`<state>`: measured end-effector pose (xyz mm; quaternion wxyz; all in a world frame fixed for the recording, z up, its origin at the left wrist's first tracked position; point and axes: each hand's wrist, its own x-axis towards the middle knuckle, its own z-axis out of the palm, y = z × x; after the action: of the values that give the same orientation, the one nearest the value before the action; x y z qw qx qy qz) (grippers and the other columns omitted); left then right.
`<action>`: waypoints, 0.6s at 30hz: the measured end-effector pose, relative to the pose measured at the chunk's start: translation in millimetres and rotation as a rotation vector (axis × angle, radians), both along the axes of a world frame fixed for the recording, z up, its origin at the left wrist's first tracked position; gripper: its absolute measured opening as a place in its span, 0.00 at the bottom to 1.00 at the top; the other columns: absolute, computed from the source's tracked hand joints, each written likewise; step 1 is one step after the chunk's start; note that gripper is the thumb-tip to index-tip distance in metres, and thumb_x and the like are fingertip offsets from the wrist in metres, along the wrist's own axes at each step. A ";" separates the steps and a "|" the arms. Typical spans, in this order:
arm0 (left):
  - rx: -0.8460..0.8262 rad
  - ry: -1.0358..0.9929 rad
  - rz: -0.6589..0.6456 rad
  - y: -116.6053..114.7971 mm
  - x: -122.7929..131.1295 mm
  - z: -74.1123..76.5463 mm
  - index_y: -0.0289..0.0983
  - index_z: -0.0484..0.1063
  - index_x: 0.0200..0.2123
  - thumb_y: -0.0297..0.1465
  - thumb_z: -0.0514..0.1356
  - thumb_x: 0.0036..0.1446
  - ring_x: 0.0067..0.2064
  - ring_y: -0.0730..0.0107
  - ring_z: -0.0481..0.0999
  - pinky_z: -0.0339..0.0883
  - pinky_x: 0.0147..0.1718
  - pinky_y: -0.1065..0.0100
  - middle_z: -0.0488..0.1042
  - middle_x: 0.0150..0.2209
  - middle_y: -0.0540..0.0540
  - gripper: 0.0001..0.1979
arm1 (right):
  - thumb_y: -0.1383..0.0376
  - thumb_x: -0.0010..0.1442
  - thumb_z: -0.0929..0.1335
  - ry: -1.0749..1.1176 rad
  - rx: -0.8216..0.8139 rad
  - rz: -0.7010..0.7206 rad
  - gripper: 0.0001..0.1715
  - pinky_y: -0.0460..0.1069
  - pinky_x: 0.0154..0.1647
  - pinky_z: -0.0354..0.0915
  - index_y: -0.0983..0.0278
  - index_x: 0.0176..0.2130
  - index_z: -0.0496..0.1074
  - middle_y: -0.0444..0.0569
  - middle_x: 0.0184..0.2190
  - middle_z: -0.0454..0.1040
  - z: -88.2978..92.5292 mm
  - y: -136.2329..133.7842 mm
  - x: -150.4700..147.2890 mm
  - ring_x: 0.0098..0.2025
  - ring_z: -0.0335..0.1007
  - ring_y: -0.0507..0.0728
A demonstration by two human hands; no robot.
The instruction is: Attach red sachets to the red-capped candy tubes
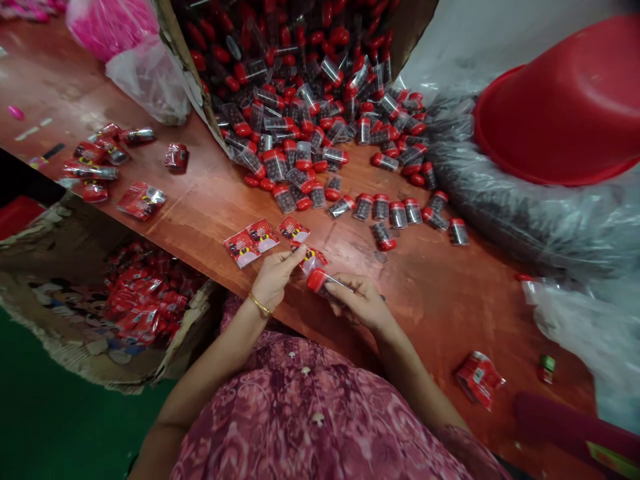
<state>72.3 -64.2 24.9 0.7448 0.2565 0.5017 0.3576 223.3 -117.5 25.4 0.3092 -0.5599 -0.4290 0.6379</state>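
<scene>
My right hand is closed round a small clear tube with a red cap, held just above the near edge of the wooden table. My left hand pinches a red printed sleeve at the tube's capped end. Three more flat red sleeves lie on the table just beyond my left hand. A short row of red-capped tubes lies a little farther out.
A tipped cardboard box spills several red-capped tubes. Wrapped tubes lie at the left. A box of finished red packs sits below the table edge. At the right a red basin rests on plastic bags.
</scene>
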 end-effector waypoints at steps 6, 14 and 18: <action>-0.045 0.020 0.000 1.1 0.1 -2.0 0.33 0.71 0.20 0.48 0.65 0.39 0.21 0.75 0.69 0.64 0.23 0.72 0.71 0.17 0.50 0.21 | 0.50 0.48 0.67 -0.010 0.018 0.016 0.21 0.41 0.09 0.43 0.64 0.19 0.64 0.38 0.09 0.63 0.6 -1.0 -0.7 0.09 0.47 0.43; 0.138 0.005 -0.058 0.0 -0.4 -9.2 0.33 0.70 0.21 0.50 0.64 0.38 0.24 0.75 0.67 0.61 0.25 0.72 0.69 0.19 0.51 0.23 | 0.51 0.48 0.67 0.013 0.000 0.014 0.20 0.41 0.08 0.43 0.64 0.19 0.64 0.38 0.09 0.63 1.5 -0.7 0.2 0.08 0.48 0.43; 0.339 0.157 -0.078 -0.5 -3.9 -16.0 0.34 0.69 0.18 0.47 0.62 0.45 0.24 0.77 0.64 0.58 0.26 0.72 0.67 0.18 0.52 0.21 | 0.51 0.49 0.66 0.051 -0.031 0.024 0.20 0.41 0.07 0.42 0.64 0.20 0.65 0.38 0.09 0.63 -2.0 1.6 3.9 0.07 0.47 0.44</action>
<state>68.4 -64.7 8.9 0.6627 0.4247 0.4804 0.3869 227.2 -115.9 23.4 0.3036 -0.5431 -0.4178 0.6621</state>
